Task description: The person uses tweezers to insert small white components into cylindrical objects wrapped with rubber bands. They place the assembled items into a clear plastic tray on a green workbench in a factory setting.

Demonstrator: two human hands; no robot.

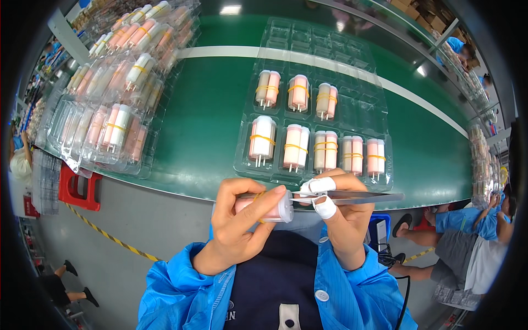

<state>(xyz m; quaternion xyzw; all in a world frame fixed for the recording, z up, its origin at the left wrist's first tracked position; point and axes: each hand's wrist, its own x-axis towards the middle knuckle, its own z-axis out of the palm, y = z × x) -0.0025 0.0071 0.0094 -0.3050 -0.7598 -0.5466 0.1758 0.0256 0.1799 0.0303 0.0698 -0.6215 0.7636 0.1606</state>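
My left hand (234,231) is closed round a pink cylinder bundle (284,209) with a yellow rubber band and a pale end cap facing right. In my right hand (349,220) is a pair of metal tweezers (371,198), gripped between fingers that wear white finger cots (324,207). The tweezers' tips reach the capped end of the bundle; whether they touch it I cannot tell. Beyond my hands a clear plastic tray (240,163) holds several banded pink and white cylinder bundles (296,147), with two prongs on their near ends. Its right and far compartments hold none.
The tray lies on a green conveyor belt (203,115) with a white stripe. Stacked clear trays (82,157) of similar bundles stand at the left. Below the belt's edge is a red plastic stool (78,187). Other people (473,220) sit at the right.
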